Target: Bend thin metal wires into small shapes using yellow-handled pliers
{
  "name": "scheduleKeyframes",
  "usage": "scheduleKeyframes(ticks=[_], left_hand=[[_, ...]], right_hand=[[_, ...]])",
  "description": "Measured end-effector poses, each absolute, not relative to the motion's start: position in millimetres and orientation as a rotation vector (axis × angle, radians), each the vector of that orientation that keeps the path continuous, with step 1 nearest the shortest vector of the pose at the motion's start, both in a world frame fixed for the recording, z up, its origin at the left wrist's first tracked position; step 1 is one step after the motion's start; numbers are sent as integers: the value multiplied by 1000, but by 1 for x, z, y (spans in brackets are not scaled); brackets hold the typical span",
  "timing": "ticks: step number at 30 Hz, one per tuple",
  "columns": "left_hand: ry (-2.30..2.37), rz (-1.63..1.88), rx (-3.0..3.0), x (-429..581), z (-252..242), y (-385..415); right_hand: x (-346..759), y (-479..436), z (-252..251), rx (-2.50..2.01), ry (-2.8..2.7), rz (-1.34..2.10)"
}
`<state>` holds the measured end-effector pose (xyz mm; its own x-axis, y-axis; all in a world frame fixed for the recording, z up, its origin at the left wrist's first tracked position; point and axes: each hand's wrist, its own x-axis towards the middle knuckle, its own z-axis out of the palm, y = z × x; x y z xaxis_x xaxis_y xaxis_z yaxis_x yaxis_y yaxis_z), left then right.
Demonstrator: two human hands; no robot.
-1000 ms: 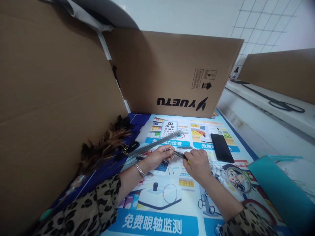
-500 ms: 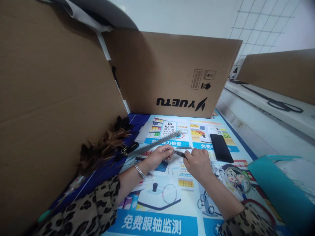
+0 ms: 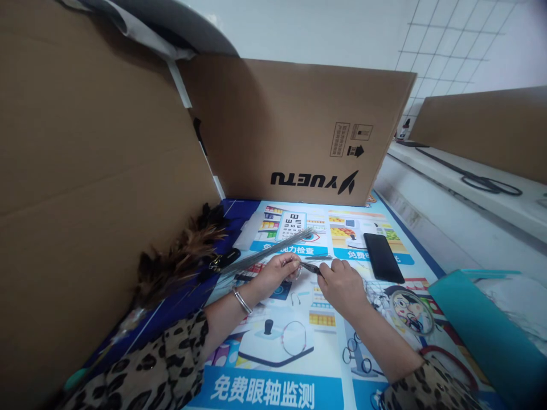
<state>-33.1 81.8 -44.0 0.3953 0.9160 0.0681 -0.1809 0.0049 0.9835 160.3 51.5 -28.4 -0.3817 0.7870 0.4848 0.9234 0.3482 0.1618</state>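
My left hand (image 3: pixel 278 271) is closed in a pinch on a thin wire loop (image 3: pixel 298 275), whose lower part hangs below the fingertips. In my right hand (image 3: pixel 344 287) is a pair of pliers (image 3: pixel 310 267), gripped by the handles. The dark jaws point left and meet the loop at my left fingertips; whether they are clamped on it is too small to tell. Behind my left hand lies a bundle of straight grey wires (image 3: pixel 273 249), with several shorter wires (image 3: pixel 318 257) just beyond the pliers. Nearer me, another thin loop (image 3: pixel 282 340) rests on the printed mat.
A black phone (image 3: pixel 383 258) lies to the right, with a teal box (image 3: pixel 482 336) nearer me holding whitish material. Brown feathers (image 3: pixel 179 256) lie along the left cardboard wall (image 3: pixel 98 171). A cardboard panel (image 3: pixel 294 125) stands at the back. Printed pictures cover the mat (image 3: pixel 273 393).
The view has shifted very slightly. Both hands keep nearly the same position, with the pliers still at the wire loop.
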Motion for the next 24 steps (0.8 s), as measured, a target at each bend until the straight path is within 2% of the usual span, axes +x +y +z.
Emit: scheduleKeyframes(ticks=[24], left_hand=[[874, 1064, 1362, -31, -44, 78]], right_hand=[[161, 52, -33, -1526, -2301, -495]])
